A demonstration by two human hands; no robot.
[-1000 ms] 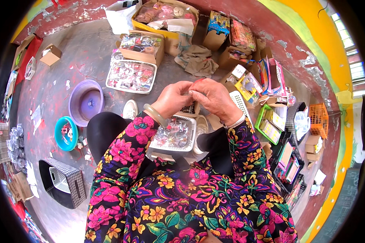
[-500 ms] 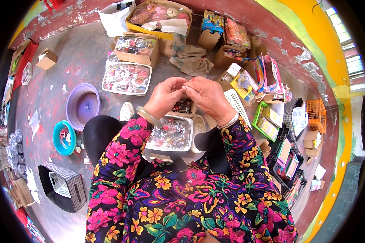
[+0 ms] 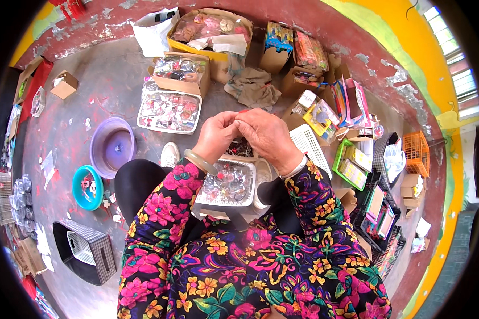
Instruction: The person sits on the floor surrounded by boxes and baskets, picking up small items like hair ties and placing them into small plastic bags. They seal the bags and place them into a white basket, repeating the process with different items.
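My left hand and my right hand meet in front of me, fingertips pinched together. A speck of red shows at the top between them, but what they hold is too small and too covered to name. Just below my hands, a box of small dark pieces is partly hidden. Nearer to me, a white basket holds several small clear packets. Beyond my left hand, another white basket is filled with packets of red and pink items.
On the left floor stand a purple basin, a teal basin and a checked bin. Cardboard boxes line the back. To the right are a green basket, a black crate and an orange crate.
My hands stay pinched together, with a small shift in the fingers; red now shows between them. The whole view has moved slightly.
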